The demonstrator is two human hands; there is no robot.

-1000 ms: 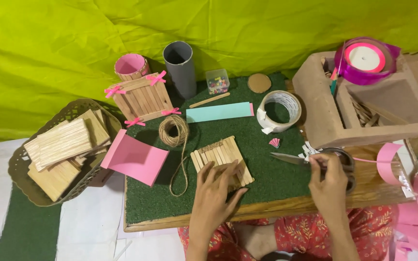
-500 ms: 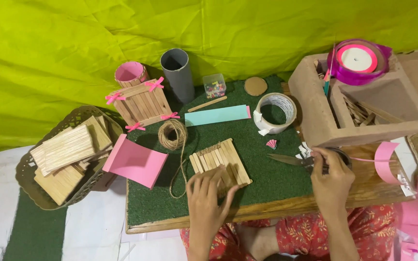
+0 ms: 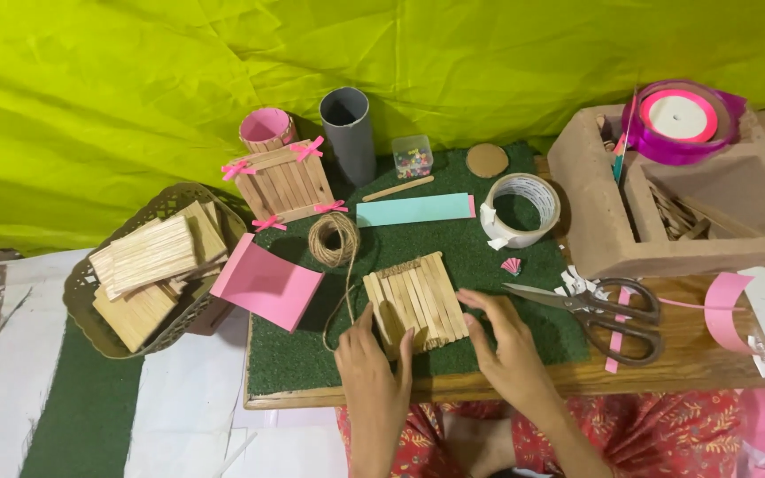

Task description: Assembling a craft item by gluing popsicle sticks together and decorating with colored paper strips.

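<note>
1. Green, grass-like matting [image 3: 489, 265] covers the wooden board [image 3: 683, 354] we work over, with a yellow-green cloth [image 3: 135, 80] hung behind it.
2. At the far right we see a grey-brown organiser box [image 3: 595, 221] with a pink ribbon spool [image 3: 679, 119] on top; at the left sits a woven basket [image 3: 90, 310] stacked with flat stick panels [image 3: 148, 257].
3. Behind our work stand a small stick crate with pink bows [image 3: 281, 181], a grey tube [image 3: 349, 133], a roll of white tape [image 3: 520, 210], a pink paper square [image 3: 267, 283] and a coil of twine [image 3: 332, 239].
4. Scissors [image 3: 599, 305] lie on the board just right of our hands, touched by neither.
5. The craft-stick panel [image 3: 418, 301] lies flat on the matting, near the front edge. We judge it light, stiff and brittle at its joins, best gripped by its two opposite long edges.
6. Our left hand [image 3: 374, 376] has its thumb and fingertips against the panel's near-left corner, seemingly pinching it.
7. Our right hand [image 3: 506, 350] hovers at the panel's right edge, fingers loosely spread, holding nothing.
</note>
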